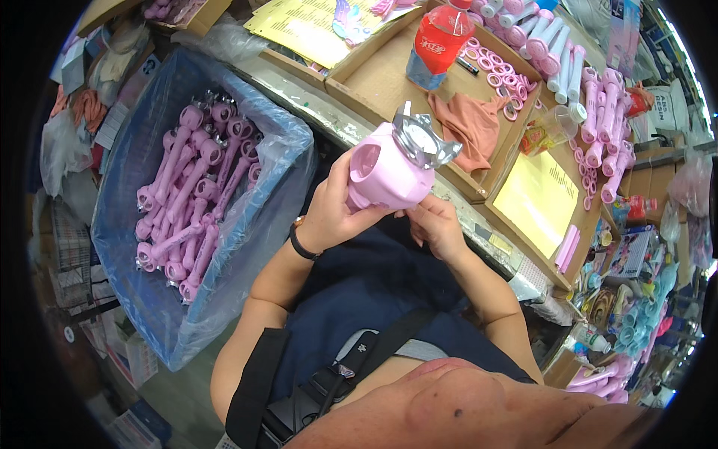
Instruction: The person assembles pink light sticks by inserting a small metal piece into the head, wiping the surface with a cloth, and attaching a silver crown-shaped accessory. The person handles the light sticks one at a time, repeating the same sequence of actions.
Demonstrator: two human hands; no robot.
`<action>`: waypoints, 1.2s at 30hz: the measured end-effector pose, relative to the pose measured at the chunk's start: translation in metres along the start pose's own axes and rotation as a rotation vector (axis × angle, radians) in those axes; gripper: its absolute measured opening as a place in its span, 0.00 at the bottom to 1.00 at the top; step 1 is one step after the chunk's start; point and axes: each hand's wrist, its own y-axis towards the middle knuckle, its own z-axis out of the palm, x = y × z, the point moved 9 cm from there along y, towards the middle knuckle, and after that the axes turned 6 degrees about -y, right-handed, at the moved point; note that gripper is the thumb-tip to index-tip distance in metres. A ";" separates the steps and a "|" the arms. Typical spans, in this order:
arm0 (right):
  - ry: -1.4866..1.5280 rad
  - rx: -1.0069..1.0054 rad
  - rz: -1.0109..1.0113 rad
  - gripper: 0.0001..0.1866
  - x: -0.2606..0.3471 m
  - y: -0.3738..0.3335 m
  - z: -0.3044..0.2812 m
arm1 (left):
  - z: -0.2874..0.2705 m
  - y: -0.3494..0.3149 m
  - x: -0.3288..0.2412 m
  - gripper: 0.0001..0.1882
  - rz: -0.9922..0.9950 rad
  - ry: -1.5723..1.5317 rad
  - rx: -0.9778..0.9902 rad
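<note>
both hands hold a pink toy head [389,173] with a silver crown up over the lap, just right of the blue-lined bin [142,299] of pink wands [196,196]. the left hand [330,213] wraps its side, steadying it; the right hand [437,224] pinches its lower edge, fingers curled together.

Toy head [385,173] in both hands: pale pink, silver crown on top. Wristband [301,243] on left wrist: black. Bin [161,135] at left: clear blue liner, full of matching pink wands [196,187]. Cloth [471,123] in cardboard tray: salmon-orange. Bottle [437,37]: clear with red label. Rings [497,75] at tray's far edge: pink. Paper sheets [537,198]: yellow. Apron: navy; strap across chest black.
</note>
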 end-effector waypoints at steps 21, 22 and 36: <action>-0.522 -0.356 -0.577 0.08 0.026 -0.044 0.009 | 0.009 -0.022 0.003 0.47 0.156 -0.152 0.190; -0.439 -0.319 -0.493 0.07 0.018 -0.043 0.006 | 0.011 -0.022 0.003 0.46 0.138 -0.161 0.215; 0.465 -0.101 0.504 0.14 -0.060 -0.058 0.021 | 0.016 -0.016 -0.017 0.41 0.129 -0.241 0.437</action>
